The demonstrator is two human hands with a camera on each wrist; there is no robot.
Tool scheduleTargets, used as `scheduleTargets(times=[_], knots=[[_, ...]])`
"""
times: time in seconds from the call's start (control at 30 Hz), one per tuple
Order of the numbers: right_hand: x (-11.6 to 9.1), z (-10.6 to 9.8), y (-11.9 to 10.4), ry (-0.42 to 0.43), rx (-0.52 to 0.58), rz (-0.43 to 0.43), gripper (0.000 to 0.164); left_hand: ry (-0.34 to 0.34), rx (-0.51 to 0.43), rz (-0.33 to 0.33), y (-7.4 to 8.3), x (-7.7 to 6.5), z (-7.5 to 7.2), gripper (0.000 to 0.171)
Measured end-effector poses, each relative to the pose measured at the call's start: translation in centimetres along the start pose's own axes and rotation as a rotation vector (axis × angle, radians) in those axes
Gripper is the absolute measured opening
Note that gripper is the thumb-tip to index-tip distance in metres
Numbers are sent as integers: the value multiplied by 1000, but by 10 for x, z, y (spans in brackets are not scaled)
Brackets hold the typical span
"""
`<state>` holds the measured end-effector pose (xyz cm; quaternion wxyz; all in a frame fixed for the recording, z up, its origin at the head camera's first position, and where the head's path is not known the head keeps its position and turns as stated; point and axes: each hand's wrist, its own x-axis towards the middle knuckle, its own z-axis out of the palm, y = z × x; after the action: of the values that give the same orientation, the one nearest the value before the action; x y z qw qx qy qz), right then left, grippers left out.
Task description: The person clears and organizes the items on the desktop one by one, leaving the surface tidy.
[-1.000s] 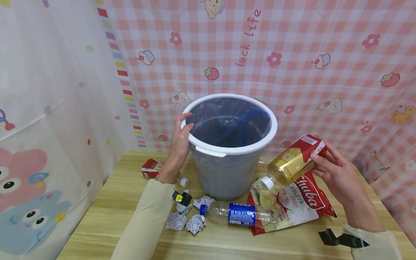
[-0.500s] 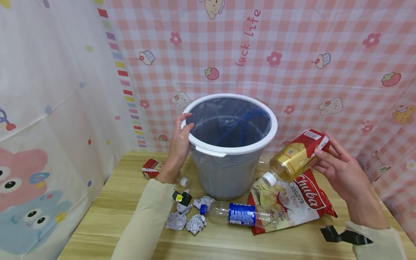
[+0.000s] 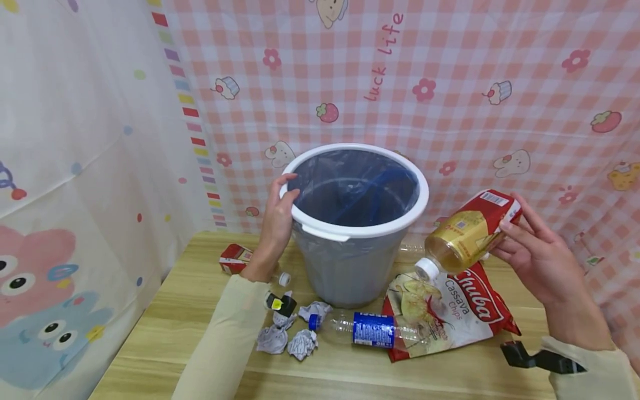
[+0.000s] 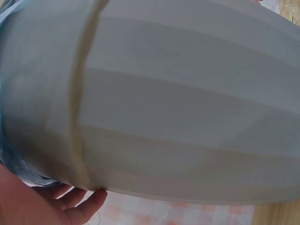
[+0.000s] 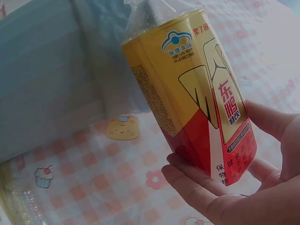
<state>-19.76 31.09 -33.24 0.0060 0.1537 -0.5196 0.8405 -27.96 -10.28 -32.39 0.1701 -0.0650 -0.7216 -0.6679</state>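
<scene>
A grey trash bin (image 3: 345, 272) with a white rim and a clear plastic liner stands upright on the table. My left hand (image 3: 274, 230) grips its rim on the left side, thumb over the inner edge; in the left wrist view its fingertips (image 4: 96, 199) touch the bin's outer wall. My right hand (image 3: 542, 264) holds a plastic drink bottle (image 3: 467, 233) by its base, right of the bin. The bottle has a red and gold label and tilts with its white cap down and left. Its label (image 5: 192, 93) faces the right wrist camera.
Below the held bottle lies a chip bag (image 3: 455, 319); a blue-labelled bottle (image 3: 372, 330) overlaps its left end. Several crumpled paper balls (image 3: 301, 344) lie in front of the bin. Another red-labelled bottle (image 3: 235, 259) sits behind my left wrist, and a clear bottle (image 3: 411, 250) behind the bin.
My right hand has moved right and slightly up with the drink bottle, away from the bin. The left hand stays on the rim.
</scene>
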Motion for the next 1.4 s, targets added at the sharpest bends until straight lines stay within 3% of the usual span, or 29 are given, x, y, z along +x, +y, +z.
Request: scheduleTargets(times=[0.5,0.7,0.97,1.17,1.4], knots=[[10,9,-17,-2,-10,-63,56,-5,3,2,2,-1,1,37],[15,20,-24,-45,73,-93,55,-7,5,-5,3,-1,2,36],[24,37,-31,-12,51,-110,54,-10,-8,3,2,-1,2,36],[34,53,-35,-6,136,-103,53,-5,-2,2,2,-1,0,37],[46,73,-35,60,55,-77,53,-3,2,8,0,0,0,37]])
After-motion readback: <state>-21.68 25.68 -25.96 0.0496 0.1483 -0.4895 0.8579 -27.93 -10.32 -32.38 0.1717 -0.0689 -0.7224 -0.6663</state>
